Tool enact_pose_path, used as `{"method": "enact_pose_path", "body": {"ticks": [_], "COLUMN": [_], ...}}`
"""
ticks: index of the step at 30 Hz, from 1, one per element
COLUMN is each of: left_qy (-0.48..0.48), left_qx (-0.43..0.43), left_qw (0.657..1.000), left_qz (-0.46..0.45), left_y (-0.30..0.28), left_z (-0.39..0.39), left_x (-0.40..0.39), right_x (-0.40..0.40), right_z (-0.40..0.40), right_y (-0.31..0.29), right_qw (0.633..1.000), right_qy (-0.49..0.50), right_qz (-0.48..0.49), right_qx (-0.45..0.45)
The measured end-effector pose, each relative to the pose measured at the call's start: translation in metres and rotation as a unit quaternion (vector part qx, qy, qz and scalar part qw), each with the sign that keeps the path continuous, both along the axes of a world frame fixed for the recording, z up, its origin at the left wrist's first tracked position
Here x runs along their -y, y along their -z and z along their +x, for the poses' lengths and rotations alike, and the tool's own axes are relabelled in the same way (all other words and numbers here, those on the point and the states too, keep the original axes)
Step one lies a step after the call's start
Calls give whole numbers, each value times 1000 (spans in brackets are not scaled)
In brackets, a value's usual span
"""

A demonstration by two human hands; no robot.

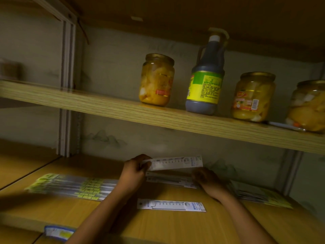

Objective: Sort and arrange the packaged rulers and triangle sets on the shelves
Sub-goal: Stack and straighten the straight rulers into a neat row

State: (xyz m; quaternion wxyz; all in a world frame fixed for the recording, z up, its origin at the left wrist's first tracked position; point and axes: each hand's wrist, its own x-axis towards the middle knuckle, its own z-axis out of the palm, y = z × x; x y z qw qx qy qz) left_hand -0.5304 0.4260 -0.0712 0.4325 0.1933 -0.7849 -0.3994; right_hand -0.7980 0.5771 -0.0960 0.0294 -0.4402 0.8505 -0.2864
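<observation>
Rightmost jar (309, 106) cut by right edge. Blue-edged packet (59, 232) at shelf front partly behind left forearm, print blurred. Left ruler stack (70, 186) and right stack (260, 194) motion-blurred, labels unreadable. Right hand (206, 180) fingers too blurred to tell grip.

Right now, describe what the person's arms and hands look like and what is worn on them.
Both forearms are bare as far as the frame shows: no sleeves, gloves, watch or rings visible on the left hand or right hand. The dim light and blur hide finer detail.
</observation>
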Motion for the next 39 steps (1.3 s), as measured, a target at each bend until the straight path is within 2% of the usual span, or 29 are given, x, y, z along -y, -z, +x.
{"method": "enact_pose_path", "body": {"ticks": [3, 12, 27, 39], "left_qy": [0, 4, -7, -17], "left_qx": [2, -8, -9, -14], "left_qw": [1000, 1000, 1000, 1000], "left_qz": [-6, 0, 4, -5], "left_y": [1, 1, 1, -1], "left_z": [-1, -1, -1, -1], "left_x": [1, 4, 4, 5], "right_x": [-1, 0, -7, -9], "right_z": [-8, -6, 12, 16], "right_y": [9, 4, -15, -17], "right_qw": [999, 999, 996, 999], "right_qy": [0, -11, -31, -50], "right_qz": [33, 49, 52, 15], "right_qx": [-20, -18, 72, 1]}}
